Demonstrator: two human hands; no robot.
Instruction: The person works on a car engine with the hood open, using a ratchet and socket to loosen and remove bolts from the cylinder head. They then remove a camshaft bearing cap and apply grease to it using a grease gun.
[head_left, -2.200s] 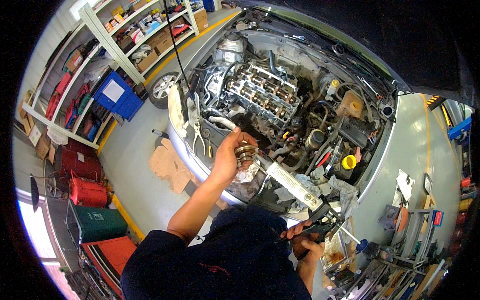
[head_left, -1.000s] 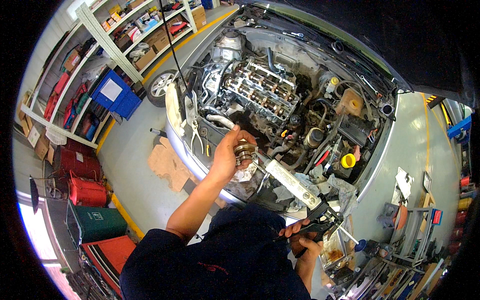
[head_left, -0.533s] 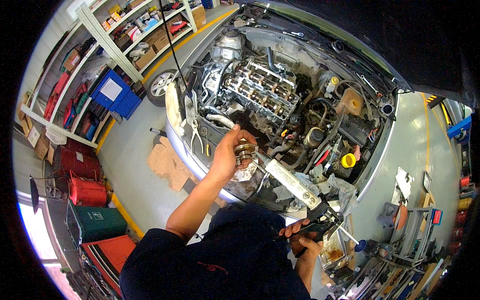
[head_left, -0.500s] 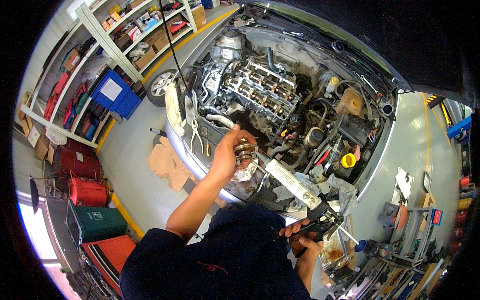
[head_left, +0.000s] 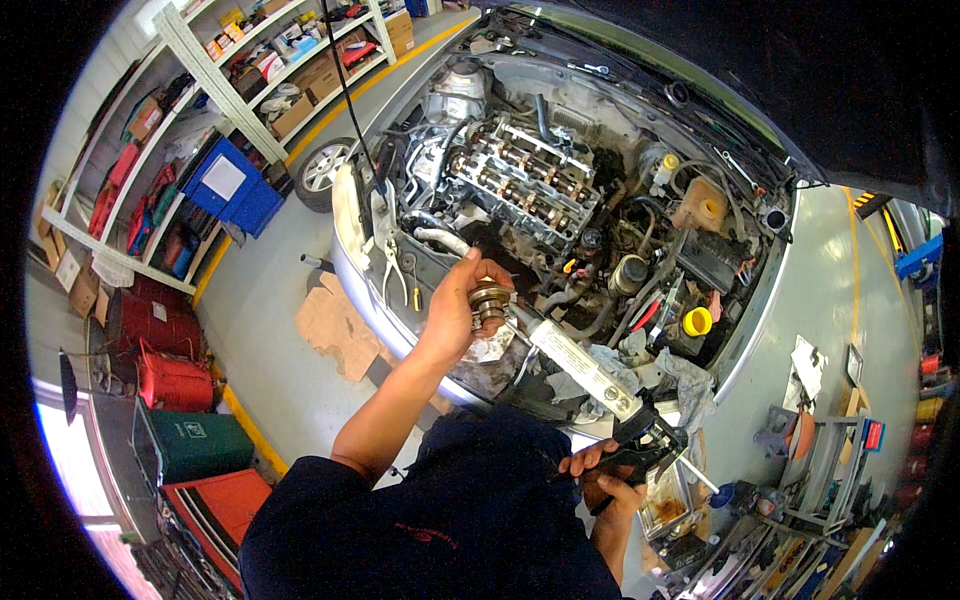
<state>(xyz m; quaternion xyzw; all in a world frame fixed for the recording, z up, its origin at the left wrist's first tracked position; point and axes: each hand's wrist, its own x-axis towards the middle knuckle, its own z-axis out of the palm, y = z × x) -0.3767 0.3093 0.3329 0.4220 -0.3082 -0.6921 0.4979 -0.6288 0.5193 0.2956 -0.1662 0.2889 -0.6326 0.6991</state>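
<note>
My left hand (head_left: 455, 312) is raised over the front edge of the engine bay, its fingers closed around a round, stepped metal part (head_left: 490, 303) with a flange on top. Close beside that part is the nozzle end of a white sealant cartridge (head_left: 580, 366); whether the tip touches the metal I cannot tell. The cartridge lies in a black caulking gun (head_left: 648, 430), slanting from lower right to upper left. My right hand (head_left: 612, 485) is wrapped around the gun's handle and trigger, near my body. Behind the hands, the engine's cylinder head (head_left: 530, 180) shows its exposed camshafts.
Pliers (head_left: 393, 275) and a yellow-handled screwdriver (head_left: 416, 297) lie on the car's front edge. Grey rags (head_left: 685, 380) and a yellow cap (head_left: 697, 321) are to the right. A loose wheel (head_left: 325, 172), shelves (head_left: 225, 85) and a green bin (head_left: 203, 443) stand left.
The caulking gun has shifted very slightly left toward the metal part. Both hands keep their grips, and the left hand stays in place.
</note>
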